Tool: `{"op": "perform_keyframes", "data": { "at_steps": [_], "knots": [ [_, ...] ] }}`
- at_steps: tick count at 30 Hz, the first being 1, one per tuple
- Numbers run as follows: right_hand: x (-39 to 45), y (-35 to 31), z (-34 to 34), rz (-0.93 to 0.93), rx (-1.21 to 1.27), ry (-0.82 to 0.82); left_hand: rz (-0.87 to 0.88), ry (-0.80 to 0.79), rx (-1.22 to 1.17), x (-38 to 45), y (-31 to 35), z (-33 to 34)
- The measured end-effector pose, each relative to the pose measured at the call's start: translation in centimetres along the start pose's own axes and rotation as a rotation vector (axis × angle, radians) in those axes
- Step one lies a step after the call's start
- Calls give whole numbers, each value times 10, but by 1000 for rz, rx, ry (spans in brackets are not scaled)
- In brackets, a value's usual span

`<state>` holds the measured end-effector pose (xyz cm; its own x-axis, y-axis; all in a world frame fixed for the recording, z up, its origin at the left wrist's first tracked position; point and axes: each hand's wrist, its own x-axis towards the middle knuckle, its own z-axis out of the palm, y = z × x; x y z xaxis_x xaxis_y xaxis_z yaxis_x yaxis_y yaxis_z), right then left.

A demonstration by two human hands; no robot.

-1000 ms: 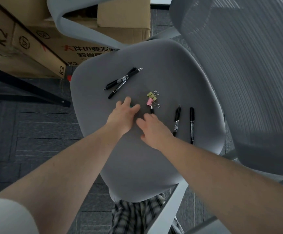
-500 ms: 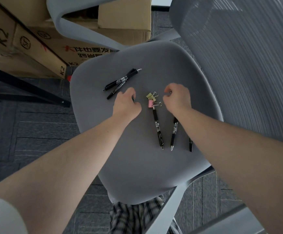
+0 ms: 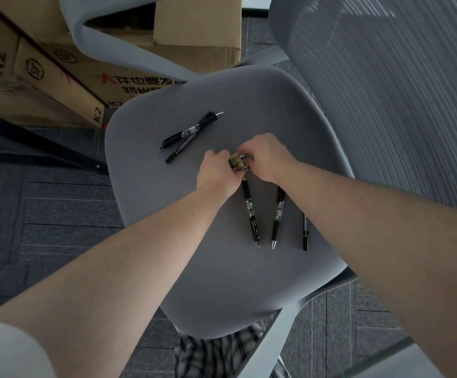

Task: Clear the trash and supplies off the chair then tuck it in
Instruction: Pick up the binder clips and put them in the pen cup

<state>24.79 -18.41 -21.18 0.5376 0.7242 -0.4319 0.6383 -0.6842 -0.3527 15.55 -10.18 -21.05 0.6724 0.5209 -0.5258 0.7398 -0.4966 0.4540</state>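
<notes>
Both hands are meeting over the middle of the grey chair seat (image 3: 221, 268). The left hand (image 3: 216, 173) and right hand (image 3: 269, 156) are pinching the binder clips (image 3: 238, 163) between their fingertips. Three black pens (image 3: 277, 214) are lying just beneath the wrists; two more pens (image 3: 190, 135) are lying farther up the seat.

Dark grey carpet tiles (image 3: 58, 214) cover the floor; brown printed cardboard boxes (image 3: 58, 77) are stacked at my ten o'clock, beside a black metal frame (image 3: 31, 140).

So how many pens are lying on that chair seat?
5. Two crossed pens lie at the seat's far left; three lie side by side near the hands: left, middle, right. The hands may hide more.
</notes>
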Motion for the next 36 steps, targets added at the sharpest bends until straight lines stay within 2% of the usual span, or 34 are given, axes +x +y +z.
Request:
{"op": "perform_keyframes", "data": {
  "at_steps": [5,11,16,22,30,36],
  "knots": [
    [-7,5,0,-84,-27,56,-6,21,57,1,0,0],
    [-10,0,0,-173,-151,25,22,1,110,1,-3,0],
    [-12,-4,-1,-143,-175,65,22,-3,124,-1,-9,-2],
    [-13,-1,-5,-7,-103,133,65,7,85,-7,-17,-7],
    [-19,3,-4,0,-98,173,108,-38,183,-8,-15,-2],
    [-29,-3,-18,0,-97,183,39,-75,173,-13,-12,-23]
  ]
}}
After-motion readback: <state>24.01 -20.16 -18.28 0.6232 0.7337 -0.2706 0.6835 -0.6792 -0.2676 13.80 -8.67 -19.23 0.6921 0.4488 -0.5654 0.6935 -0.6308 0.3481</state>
